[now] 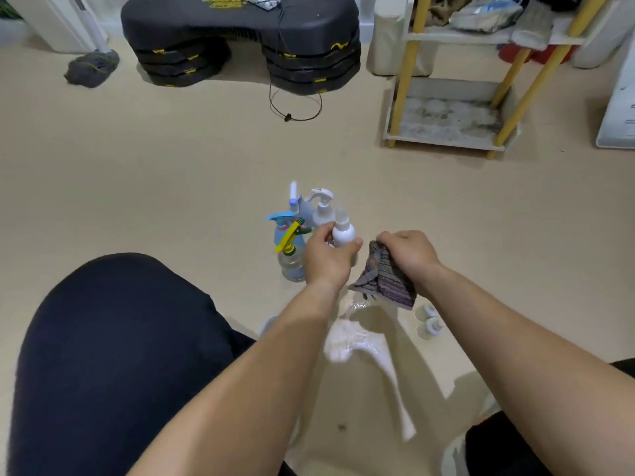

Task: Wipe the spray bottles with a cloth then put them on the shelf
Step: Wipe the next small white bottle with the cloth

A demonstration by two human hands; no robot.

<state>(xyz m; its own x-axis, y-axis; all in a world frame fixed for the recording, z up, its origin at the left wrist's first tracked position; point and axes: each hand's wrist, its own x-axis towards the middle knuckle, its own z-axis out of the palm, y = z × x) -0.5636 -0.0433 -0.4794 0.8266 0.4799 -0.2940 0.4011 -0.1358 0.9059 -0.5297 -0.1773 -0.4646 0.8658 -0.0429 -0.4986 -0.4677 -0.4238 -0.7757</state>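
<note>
Forearms (275, 372) out over the floor (171, 183), my left hand (326, 259) grips the small white spray bottle (343, 231) upright, and just to its right my right hand (409, 252) clutches the striped cloth (385, 280).

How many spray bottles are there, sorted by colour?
White bottles: 2 (held bottle in the left hand; trigger bottle on the floor)
Blue bottle: 1
Clear bottle with yellow trigger: 1
Pale grey bottle: 1
Total: 5

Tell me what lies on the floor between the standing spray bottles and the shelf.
Nothing: the head view shows bare floor between the spray bottles and the shelf.
</note>
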